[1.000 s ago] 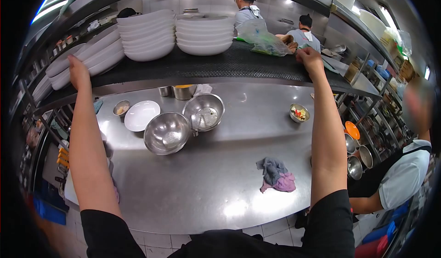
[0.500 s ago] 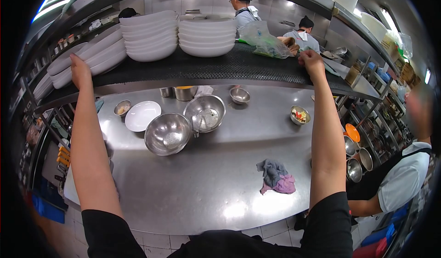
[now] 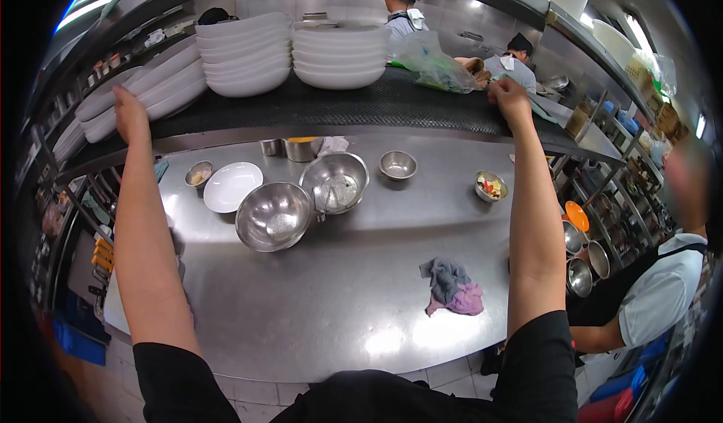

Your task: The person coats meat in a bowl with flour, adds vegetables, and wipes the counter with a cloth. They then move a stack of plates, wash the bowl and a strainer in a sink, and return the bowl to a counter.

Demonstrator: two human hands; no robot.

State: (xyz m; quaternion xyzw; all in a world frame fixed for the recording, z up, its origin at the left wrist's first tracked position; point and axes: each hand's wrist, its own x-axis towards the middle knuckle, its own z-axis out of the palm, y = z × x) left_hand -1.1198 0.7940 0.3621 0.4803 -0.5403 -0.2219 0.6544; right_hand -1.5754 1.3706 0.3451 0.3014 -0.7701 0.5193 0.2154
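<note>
My left hand [image 3: 132,117] is raised to the shelf, against the nested white oval dishes [image 3: 177,92] at its left end. Its back faces me and most of its fingers are hidden. My right hand [image 3: 512,101] is closed at the right part of the shelf, fingers curled in, beside a clear plastic bag with green on it [image 3: 444,65]. What it holds, if anything, I cannot tell. Between my hands, two tall stacks of white bowls [image 3: 245,56] [image 3: 339,58] stand on the black mesh mat [image 3: 422,111].
The steel table [image 3: 339,295] below bears two large steel bowls [image 3: 273,220] [image 3: 335,186], a white plate [image 3: 233,188], a small steel bowl [image 3: 398,165], a bowl of cut food [image 3: 491,187] and a grey-pink cloth [image 3: 452,287]. A person in a black apron [image 3: 640,295] stands close at right.
The small steel bowl beyond the large ones has come nearer to me on the table. The far person at back right has shifted right and lower. My hands stay nearly still.
</note>
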